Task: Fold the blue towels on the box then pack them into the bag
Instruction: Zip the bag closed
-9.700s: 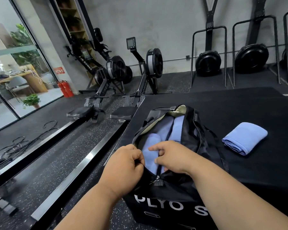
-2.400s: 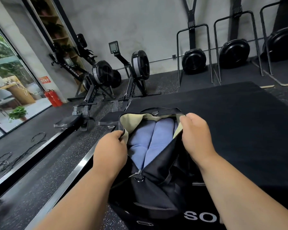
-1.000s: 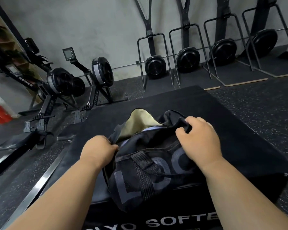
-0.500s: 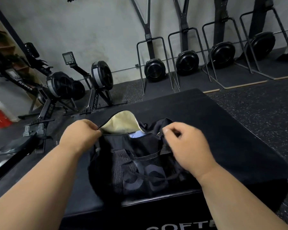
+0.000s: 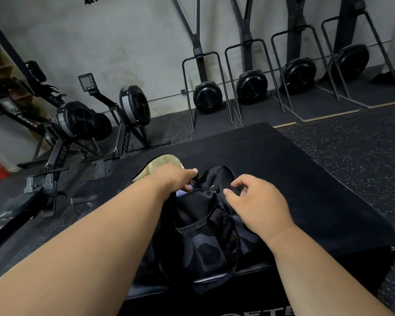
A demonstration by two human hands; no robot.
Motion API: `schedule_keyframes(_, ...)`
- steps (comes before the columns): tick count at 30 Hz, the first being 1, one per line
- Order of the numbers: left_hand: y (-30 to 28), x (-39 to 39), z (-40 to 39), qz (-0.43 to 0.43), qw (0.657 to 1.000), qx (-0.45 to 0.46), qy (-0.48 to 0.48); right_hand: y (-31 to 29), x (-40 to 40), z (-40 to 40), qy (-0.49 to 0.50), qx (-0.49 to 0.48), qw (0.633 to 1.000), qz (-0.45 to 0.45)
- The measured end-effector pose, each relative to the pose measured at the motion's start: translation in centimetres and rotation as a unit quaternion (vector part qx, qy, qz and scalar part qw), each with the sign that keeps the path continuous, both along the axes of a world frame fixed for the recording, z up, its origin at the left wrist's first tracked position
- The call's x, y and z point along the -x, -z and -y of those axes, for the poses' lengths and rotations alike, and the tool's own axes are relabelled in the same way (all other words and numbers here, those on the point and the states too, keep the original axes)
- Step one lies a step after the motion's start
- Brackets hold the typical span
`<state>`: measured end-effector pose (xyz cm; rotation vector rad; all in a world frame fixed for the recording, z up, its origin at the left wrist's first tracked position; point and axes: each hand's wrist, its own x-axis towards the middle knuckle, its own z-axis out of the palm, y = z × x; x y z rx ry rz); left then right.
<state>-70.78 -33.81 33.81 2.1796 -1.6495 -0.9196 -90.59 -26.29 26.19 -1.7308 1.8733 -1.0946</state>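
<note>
Black bag mid-frame on box, near its front edge; blue towel sliver peeks out. Left hand and right hand both pinch the bag's opening. Bare box top right of bag.

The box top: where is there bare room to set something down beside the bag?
The box has a bare patch right of the bag, reaching its right edge, and a band behind the bag toward the far edge. Left of the bag, only a narrow strip shows past the left forearm. The middle is crowded: left hand and right hand both at the bag's opening.
</note>
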Motion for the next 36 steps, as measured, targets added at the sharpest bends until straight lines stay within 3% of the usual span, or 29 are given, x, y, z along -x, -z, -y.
schedule_keyframes(3, -0.1, 0.6, 0.8, -0.019, 1.0, 0.018, -0.001, 0.1, -0.1, 0.4, -0.008, 0.009, 1.0, 0.013)
schedule_keyframes(7, -1.3, 2.4, 1.9, -0.25, 0.965, 0.074, -0.035, -0.2, -0.2, 0.8, -0.016, 0.024, 0.999, 0.042)
schedule_keyframes(10, -2.8, 3.9, 1.0, -0.322, 0.944, 0.068, -0.017, -0.6, -0.2, 1.2, -0.006, 0.056, 0.995, 0.088)
schedule_keyframes(15, -1.3, 2.9, 0.0, -0.355, 0.933, 0.064, -0.003, -0.3, -0.4, 1.8, 0.0, 0.054, 0.995, 0.089)
schedule_keyframes(19, -0.5, 2.6, -0.2, -0.39, 0.92, 0.044, -0.021, -0.4, -0.8, 1.7, -0.021, 0.052, 0.983, 0.173)
schedule_keyframes(25, -1.1, 3.3, -1.8, -0.362, 0.931, 0.04, 0.004, -0.6, -0.9, 1.9, -0.017, 0.065, 0.974, 0.215)
schedule_keyframes(28, -1.4, 2.1, -3.2, -0.29, 0.953, 0.078, 0.044, -0.9, -0.2, 2.1, 0.033, 0.096, 0.96, 0.261)
schedule_keyframes(32, -1.9, -1.8, -6.7, -0.046, 0.976, 0.13, 0.168, -1.1, 0.6, 2.3, 0.088, 0.125, 0.945, 0.29)
schedule_keyframes(34, -1.8, -4.3, -7.9, 0.141, 0.963, 0.123, 0.194, -0.9, 0.6, 2.5, 0.093, 0.121, 0.946, 0.287)
schedule_keyframes(36, -1.3, -6.7, -8.3, 0.274, 0.931, 0.156, 0.186, -0.9, 0.5, 2.6, 0.097, 0.109, 0.947, 0.285)
